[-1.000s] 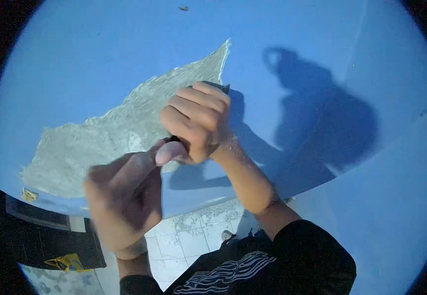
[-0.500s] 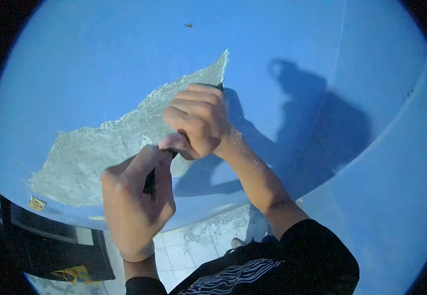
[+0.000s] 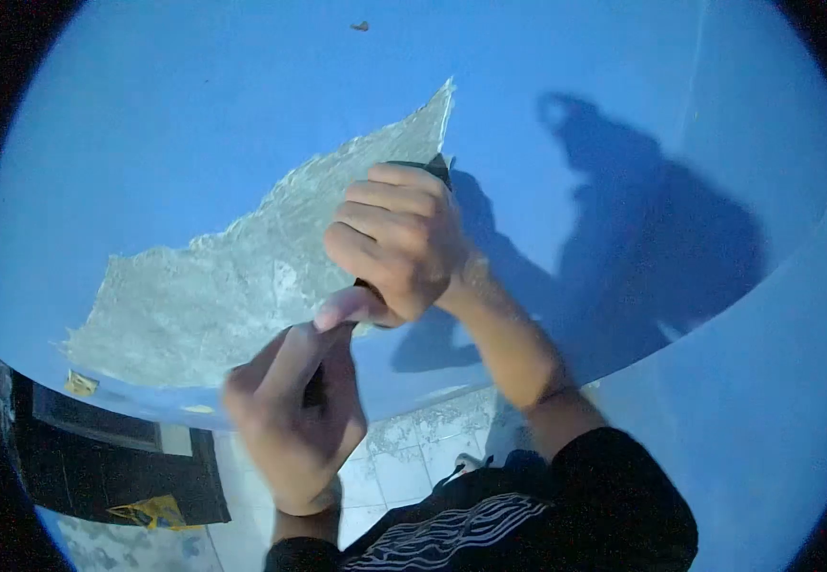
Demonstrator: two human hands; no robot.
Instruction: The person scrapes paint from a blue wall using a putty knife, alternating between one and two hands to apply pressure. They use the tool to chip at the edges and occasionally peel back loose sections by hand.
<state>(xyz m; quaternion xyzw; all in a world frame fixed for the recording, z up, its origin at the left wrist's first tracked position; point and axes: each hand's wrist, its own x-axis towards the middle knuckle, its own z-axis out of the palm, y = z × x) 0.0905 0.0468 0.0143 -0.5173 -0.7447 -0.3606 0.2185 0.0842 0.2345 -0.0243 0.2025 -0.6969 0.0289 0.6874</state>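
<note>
Both of my hands are closed around a dark scraper point(image 3: 314, 390), most of which their fingers hide. My right hand point(image 3: 397, 238) grips its upper part, knuckles up, close against the wall with the thumb pointing toward the other hand. Below and to the left, my left hand point(image 3: 294, 415) is wrapped around the lower end of the handle. Behind the hands lies a bare grey patch point(image 3: 213, 300) with ragged, whitish edges, tapering to a point at the upper right. Blue paint covers the surrounding wall point(image 3: 194, 124).
A small brownish mark point(image 3: 360, 26) shows high on the wall. At lower left are a dark framed panel point(image 3: 118, 467), a yellow scrap point(image 3: 156, 512) and a tan piece point(image 3: 81, 383) at the wall's lower edge. Pale floor tiles point(image 3: 399, 467), speckled with debris, lie below.
Both hands, still gripping the scraper, have shifted slightly right and down in view. The shadow on the wall has moved right, and the camera view has shifted a little.
</note>
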